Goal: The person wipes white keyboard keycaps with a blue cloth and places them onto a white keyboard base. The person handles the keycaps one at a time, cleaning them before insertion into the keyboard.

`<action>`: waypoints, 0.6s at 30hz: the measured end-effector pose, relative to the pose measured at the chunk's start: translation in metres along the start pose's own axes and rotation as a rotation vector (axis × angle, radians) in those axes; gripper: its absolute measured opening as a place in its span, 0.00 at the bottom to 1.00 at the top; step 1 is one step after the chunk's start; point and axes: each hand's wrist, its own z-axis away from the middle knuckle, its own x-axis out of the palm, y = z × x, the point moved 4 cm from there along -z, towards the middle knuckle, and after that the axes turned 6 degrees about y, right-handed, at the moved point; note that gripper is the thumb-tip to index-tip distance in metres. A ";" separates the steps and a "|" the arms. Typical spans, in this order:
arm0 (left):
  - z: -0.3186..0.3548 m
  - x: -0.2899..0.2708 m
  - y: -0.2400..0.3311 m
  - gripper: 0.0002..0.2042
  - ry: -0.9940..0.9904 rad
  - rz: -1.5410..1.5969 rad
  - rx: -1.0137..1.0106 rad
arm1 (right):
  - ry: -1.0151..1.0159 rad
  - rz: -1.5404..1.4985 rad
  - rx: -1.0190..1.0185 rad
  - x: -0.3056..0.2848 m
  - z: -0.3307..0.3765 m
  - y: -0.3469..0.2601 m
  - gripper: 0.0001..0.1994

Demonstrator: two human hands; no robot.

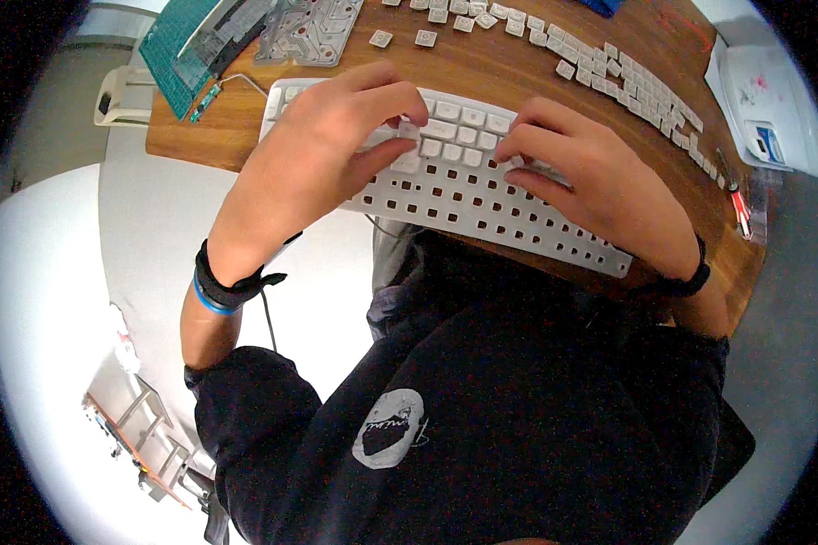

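A white keyboard [509, 238] lies slantwise along the near edge of the wooden table. White keycaps [447, 111] fill part of its far rows, while the nearer rows show bare square openings. Over its left half, my left hand [323, 136] pinches a white keycap [409, 132] between thumb and fingertips, just above the seated caps. My right hand [595, 168] is over the right half, fingers curled and thumb close to them. A small white piece shows between those fingertips, probably a keycap, partly hidden by the fingers.
Loose white keycaps [600, 68] run in curved rows along the far right of the wooden table [509, 71]. A metal plate [309, 32] and green cutting mat [174, 54] sit at far left. A red-handled tool [739, 211] and clear plastic box [773, 100] are at right.
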 end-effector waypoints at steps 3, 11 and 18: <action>0.004 0.003 -0.004 0.13 -0.040 -0.027 -0.032 | 0.012 0.000 -0.021 0.003 -0.006 -0.005 0.10; 0.009 0.000 -0.003 0.14 0.000 0.019 -0.013 | 0.038 -0.032 -0.147 0.026 -0.031 -0.025 0.09; 0.017 0.002 -0.012 0.14 0.032 0.060 -0.037 | 0.046 0.148 -0.284 0.031 -0.045 -0.032 0.08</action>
